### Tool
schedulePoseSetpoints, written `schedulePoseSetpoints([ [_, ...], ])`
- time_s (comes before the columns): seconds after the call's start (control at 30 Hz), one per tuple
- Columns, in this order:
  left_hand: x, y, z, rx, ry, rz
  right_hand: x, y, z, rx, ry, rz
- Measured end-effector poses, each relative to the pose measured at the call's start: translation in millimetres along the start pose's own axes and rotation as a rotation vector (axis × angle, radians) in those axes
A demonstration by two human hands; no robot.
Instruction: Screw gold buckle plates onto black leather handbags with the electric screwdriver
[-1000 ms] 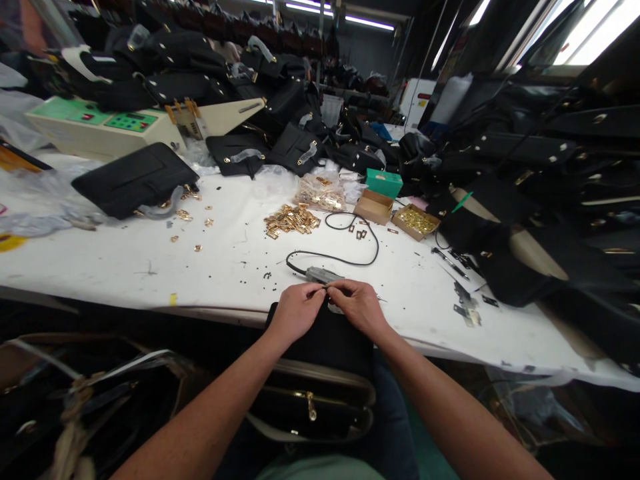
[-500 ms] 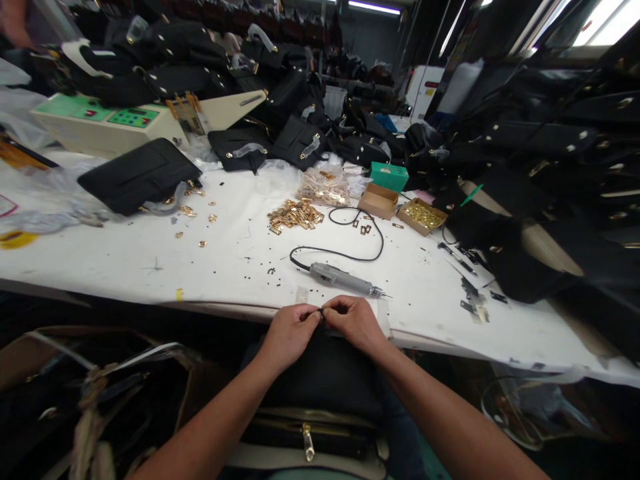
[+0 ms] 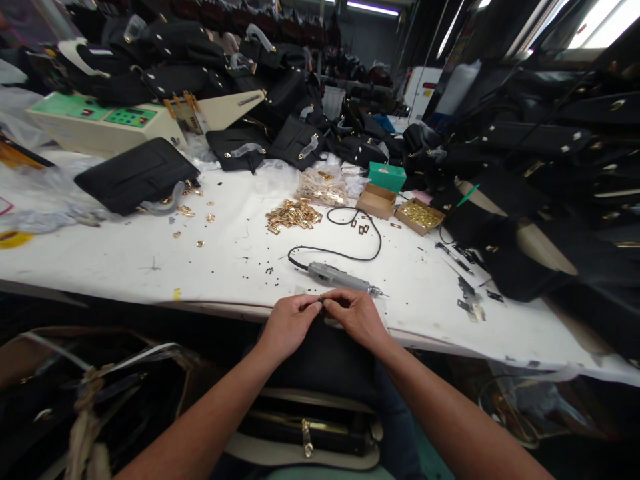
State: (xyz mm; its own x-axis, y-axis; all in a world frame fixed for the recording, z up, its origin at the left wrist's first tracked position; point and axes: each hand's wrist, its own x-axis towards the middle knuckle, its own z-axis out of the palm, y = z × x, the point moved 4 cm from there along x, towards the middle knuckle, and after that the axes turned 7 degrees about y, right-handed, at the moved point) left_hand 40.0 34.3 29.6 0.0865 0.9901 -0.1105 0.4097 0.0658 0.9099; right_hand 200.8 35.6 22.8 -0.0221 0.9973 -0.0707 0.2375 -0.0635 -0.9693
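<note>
A black handbag (image 3: 325, 363) lies across my lap, its far edge up at the table's front edge. Its gold zipper pull (image 3: 307, 437) hangs at the near opening. My left hand (image 3: 293, 323) and my right hand (image 3: 355, 317) meet at the bag's far edge, thumbs and fingers pinched closed on it. Whether a small fitting sits between the fingertips is hidden. Just beyond my hands a grey electric screwdriver (image 3: 340, 277) rests on the table, its bit pointing right.
The white table (image 3: 225, 267) bears a pile of gold metal fittings (image 3: 293, 216), a small box of gold pieces (image 3: 419, 215), a brown box (image 3: 377, 200) and scattered black bits. Black bags (image 3: 135, 173) crowd the back and right. A cream machine (image 3: 105, 127) stands at left.
Both hands have shifted slightly forward and up with the bag's far edge. The bag's near opening shows a little wider. My fingers stay pinched together.
</note>
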Motion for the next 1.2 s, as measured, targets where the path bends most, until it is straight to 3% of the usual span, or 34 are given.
schedulePoseSetpoints([
  [0.33,-0.2,-1.5,9.9,0.078,-0.031,0.043,-3.3,7.0,-3.4,-0.075,0.015,0.019],
  [0.73,0.4,-4.7,15.5,0.062,-0.001,-0.012,-2.8,4.4,0.1,-0.189,0.099,-0.051],
  [0.93,6.1,-8.1,11.4,0.057,-0.004,-0.043,2.8,6.8,-0.6,-0.073,-0.008,-0.025],
  [1.07,11.0,-5.2,7.8,0.087,-0.040,0.017,12.3,7.6,-0.3,-0.105,-0.020,-0.049],
  [1.2,9.8,-2.3,0.8,0.226,-0.041,0.126,27.2,9.6,-1.1,-0.189,0.007,0.034],
])
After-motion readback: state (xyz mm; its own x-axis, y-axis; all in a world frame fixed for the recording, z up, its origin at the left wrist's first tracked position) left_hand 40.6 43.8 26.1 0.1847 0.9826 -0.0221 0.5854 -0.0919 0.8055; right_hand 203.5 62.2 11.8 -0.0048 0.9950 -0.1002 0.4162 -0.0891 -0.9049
